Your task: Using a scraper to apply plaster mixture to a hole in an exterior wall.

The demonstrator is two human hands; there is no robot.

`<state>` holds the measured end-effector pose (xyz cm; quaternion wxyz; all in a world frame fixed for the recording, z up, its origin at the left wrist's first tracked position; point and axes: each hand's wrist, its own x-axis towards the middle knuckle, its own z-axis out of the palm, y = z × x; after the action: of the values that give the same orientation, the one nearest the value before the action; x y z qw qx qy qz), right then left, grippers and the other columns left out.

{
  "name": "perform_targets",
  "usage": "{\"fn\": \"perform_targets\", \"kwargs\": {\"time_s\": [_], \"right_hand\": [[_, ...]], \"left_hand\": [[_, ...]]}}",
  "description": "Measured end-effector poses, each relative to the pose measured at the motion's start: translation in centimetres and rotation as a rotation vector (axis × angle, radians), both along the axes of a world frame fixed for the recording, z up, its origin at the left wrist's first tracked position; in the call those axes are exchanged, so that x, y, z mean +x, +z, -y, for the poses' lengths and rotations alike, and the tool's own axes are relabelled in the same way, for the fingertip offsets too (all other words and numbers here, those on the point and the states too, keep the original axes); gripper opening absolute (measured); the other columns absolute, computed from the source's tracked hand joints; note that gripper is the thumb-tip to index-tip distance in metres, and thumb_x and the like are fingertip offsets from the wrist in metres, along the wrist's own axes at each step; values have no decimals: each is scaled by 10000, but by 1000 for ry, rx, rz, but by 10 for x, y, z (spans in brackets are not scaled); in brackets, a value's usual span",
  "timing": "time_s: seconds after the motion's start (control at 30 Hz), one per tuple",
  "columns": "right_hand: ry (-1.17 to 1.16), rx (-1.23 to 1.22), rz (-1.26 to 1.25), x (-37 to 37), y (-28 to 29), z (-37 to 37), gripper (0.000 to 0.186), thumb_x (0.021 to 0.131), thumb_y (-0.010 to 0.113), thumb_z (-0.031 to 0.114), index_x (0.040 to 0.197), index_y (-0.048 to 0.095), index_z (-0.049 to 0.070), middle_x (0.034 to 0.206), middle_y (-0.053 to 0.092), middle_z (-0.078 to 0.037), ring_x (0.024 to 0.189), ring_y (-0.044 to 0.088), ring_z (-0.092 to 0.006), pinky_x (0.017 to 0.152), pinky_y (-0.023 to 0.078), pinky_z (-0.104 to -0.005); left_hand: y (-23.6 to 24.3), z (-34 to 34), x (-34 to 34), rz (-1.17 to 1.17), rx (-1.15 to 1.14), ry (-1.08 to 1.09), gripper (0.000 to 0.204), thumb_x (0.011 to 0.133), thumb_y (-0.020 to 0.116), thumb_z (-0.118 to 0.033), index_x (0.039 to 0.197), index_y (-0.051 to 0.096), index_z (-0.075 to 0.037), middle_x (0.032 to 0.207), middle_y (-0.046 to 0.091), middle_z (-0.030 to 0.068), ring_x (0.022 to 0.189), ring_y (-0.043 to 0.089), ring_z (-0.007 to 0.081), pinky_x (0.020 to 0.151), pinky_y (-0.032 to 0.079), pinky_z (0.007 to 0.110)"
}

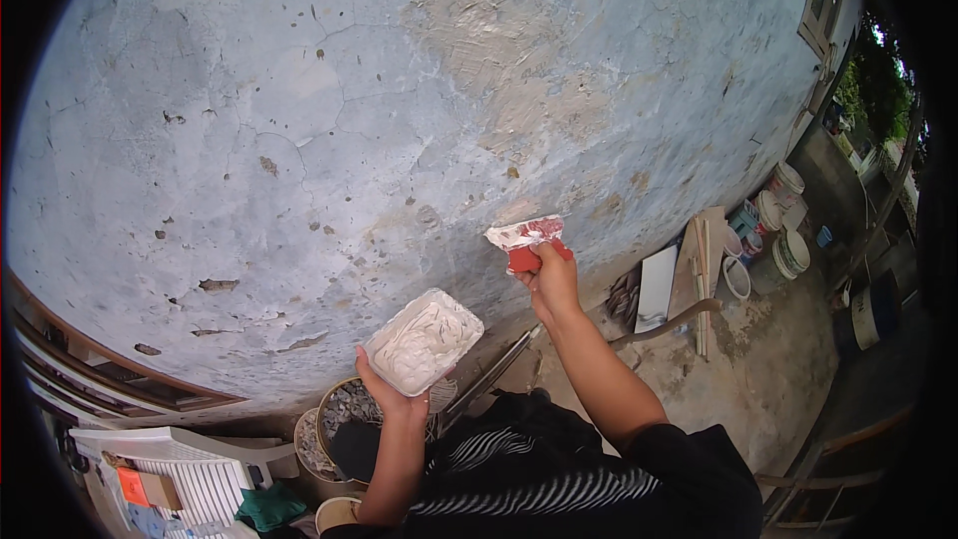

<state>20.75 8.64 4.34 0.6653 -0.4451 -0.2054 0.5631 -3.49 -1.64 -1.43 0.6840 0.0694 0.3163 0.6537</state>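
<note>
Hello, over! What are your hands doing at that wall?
Right hand grips red putty knife at cracked wall. Left hand holds putty-loaded board. Nothing blocking.

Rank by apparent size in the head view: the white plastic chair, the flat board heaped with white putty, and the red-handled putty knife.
1. White plastic chair, partly cut off.
2. Flat board heaped with white putty, in the left hand.
3. Red-handled putty knife, in the right hand.

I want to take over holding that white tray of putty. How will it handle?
The tray looks heaped with wet white putty, so probably heavy for its size. The left hand supports it from beneath, tilted; it may tip if gripped at one edge. Smeared rims are likely slippery.
</note>
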Motion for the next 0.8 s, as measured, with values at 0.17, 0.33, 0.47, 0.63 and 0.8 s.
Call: {"fn": "perform_targets", "kwargs": {"time_s": [0.17, 0.33, 0.47, 0.63, 0.8], "right_hand": [[-34, 30, 15, -3, 6, -9, 199, 940, 515, 89, 1096, 610, 11, 1009, 685, -119, 859, 688, -211, 672, 589, -386], [-30, 74, 32, -11, 29, -25, 181, 932, 527, 96, 1059, 614, 1, 976, 672, -109, 806, 677, -192, 623, 574, -334], [-30, 74, 3, -11, 27, -28, 184, 931, 529, 97, 1062, 613, -1, 985, 665, -107, 807, 669, -194, 645, 567, -345], [-67, 96, -80, 4, 12, -8, 176, 929, 531, 79, 1065, 611, -1, 975, 663, -103, 797, 661, -197, 653, 559, -350], [-78, 87, -64, 13, 8, 19, 180, 913, 527, 58, 1066, 600, -1, 986, 667, -115, 830, 682, -214, 676, 581, -381]], "left_hand": [[3, 4, -2, -6, -4, 16, 905, 910, 265, -759, 1512, 397, -97, 1478, 508, 184, 1262, 557, 470, 839, 511, 717], [7, 5, 1, -15, -19, 1, 905, 914, 256, -758, 1514, 395, -95, 1477, 509, 188, 1264, 555, 470, 852, 498, 720], [0, 3, 0, -5, -1, 5, 898, 917, 263, -751, 1510, 395, -90, 1469, 513, 190, 1261, 558, 466, 847, 502, 723], [-1, 9, -1, 58, 51, 43, 839, 957, 330, -690, 1467, 427, -31, 1426, 541, 192, 1242, 578, 414, 890, 543, 640], [7, 16, -3, 22, 63, 27, 841, 960, 333, -691, 1469, 425, -29, 1431, 535, 189, 1242, 580, 409, 941, 527, 617]]}}
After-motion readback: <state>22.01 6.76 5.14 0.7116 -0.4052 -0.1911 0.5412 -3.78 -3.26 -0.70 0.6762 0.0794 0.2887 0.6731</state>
